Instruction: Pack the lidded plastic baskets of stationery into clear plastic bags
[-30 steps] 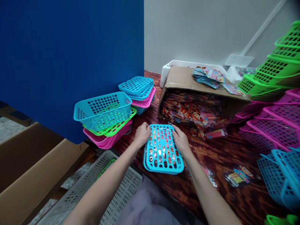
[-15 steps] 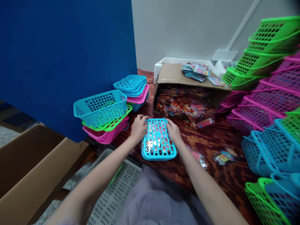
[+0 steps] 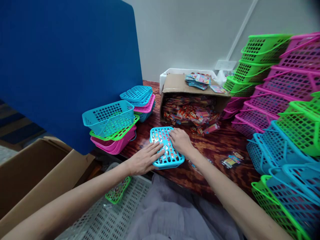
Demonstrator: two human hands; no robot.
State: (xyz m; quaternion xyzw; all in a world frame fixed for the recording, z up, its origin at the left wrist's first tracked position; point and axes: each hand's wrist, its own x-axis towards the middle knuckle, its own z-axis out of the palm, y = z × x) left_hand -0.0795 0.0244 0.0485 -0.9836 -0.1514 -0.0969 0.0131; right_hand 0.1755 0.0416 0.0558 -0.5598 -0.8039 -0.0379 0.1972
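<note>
A light blue plastic basket with its perforated lid [image 3: 167, 141] on top lies at the table's front edge, and printed packets show through the holes. My left hand [image 3: 146, 156] rests flat on the near left part of the lid, fingers stretched out. Across the lid's right side lies my right hand [image 3: 181, 141], its fingers extended over the far right edge. Both hands touch the lid without gripping it. Beyond them, an open cardboard box [image 3: 192, 110] on its side holds many small printed packets.
Stacked pink baskets [image 3: 260, 100], green baskets [image 3: 250, 71] and blue baskets [image 3: 272, 146] line the right. At left are a blue basket [image 3: 110, 116] and a lid stack [image 3: 137, 93]. A grey crate [image 3: 117, 213] and a carton [image 3: 55, 180] stand below; a loose packet [image 3: 232, 160] lies right.
My left hand has moved from the lid's far left edge to flat on its near left part. My right hand has shifted from the right edge onto the top. The view has turned slightly.
</note>
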